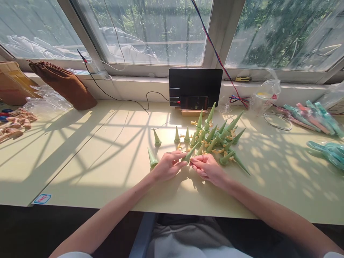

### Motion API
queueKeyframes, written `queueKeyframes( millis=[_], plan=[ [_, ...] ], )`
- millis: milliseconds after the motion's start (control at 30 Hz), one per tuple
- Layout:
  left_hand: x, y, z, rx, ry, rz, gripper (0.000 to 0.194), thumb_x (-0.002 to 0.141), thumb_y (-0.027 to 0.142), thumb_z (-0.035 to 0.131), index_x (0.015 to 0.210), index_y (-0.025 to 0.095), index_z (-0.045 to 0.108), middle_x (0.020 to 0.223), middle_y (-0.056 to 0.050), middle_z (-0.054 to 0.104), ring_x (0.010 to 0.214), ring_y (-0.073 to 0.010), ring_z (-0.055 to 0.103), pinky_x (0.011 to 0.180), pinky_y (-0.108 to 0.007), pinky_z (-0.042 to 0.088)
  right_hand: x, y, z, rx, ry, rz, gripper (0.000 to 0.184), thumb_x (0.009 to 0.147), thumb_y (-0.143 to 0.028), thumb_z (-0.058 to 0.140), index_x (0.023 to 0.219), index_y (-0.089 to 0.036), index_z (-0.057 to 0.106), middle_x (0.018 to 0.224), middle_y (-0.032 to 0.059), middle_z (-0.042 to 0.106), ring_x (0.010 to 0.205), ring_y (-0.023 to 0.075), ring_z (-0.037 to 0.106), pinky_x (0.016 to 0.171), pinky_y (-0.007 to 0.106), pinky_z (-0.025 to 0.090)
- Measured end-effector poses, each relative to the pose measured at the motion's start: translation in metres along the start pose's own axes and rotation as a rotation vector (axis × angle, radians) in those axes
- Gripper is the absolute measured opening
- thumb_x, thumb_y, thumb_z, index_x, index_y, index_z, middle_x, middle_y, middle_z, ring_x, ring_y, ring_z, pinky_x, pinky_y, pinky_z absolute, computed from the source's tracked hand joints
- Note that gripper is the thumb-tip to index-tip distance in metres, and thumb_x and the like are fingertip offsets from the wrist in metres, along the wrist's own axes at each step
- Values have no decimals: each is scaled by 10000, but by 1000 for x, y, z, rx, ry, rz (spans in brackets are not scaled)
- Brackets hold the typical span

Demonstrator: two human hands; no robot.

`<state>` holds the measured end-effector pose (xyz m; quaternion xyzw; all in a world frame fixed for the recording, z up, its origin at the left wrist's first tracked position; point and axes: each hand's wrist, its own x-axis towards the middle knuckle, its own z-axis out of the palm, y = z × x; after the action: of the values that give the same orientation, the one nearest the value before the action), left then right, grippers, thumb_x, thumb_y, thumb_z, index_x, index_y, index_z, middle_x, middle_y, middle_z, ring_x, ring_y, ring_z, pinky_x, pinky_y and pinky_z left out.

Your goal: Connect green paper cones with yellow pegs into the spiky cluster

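My left hand (pixel 170 165) grips a green cone (pixel 191 152) between thumb and fingers, its tip slanting up to the right. Close by, my right hand (pixel 208 166) is closed in a pinch at the cone's base end; the fingertips hide whatever is between them. Just beyond both hands lies a cluster of similar green cones (pixel 227 129), some upright and some on their sides, with small yellowish pieces (pixel 193 123) among them. Two cones stand apart to the left: one (pixel 157 138) upright, another (pixel 152 158) beside my left wrist.
A black tablet (pixel 196 80) and a phone (pixel 194 102) lean on a wooden stand (pixel 192 113) at the back. Teal plastic pieces (pixel 328 152) lie at right. A brown pouch (pixel 63 84) and wooden pieces (pixel 17 123) are at left. A cable (pixel 120 99) crosses the table.
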<state>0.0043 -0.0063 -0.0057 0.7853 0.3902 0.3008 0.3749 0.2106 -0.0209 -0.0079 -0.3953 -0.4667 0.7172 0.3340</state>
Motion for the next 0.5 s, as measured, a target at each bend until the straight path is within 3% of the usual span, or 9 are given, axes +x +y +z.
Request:
queueKeyframes(
  millis=[167,267,367,500],
  plan=[
    [0,4,-1,5,-22,-45,313,925,330,547,1156,195,709,971,-56,661,631,-98,472,566,-199,455,-2,0,4,-283,90,-118,387,892,-423,556,589,-186,514,393,-64,405,311,74,328,335,222,227],
    [1,6,-1,3,-49,-58,320,925,333,532,1151,199,714,915,-44,653,622,-99,450,545,-189,432,-2,1,4,-468,150,-262,420,914,-389,520,547,-186,489,409,-49,412,378,88,388,398,231,270],
    [2,7,-2,-15,-62,-71,333,924,348,523,1151,197,714,908,-42,649,618,-99,441,532,-184,423,-2,3,4,-613,196,-387,435,924,-362,505,530,-180,479,454,-35,437,452,95,395,470,242,302],
    [3,10,-2,-49,-90,-86,349,935,355,499,1158,185,708,913,-48,658,626,-101,450,542,-186,439,-2,3,4,-697,218,-430,420,939,-334,473,549,-178,460,496,-39,408,485,93,359,494,251,274]
  ],
)
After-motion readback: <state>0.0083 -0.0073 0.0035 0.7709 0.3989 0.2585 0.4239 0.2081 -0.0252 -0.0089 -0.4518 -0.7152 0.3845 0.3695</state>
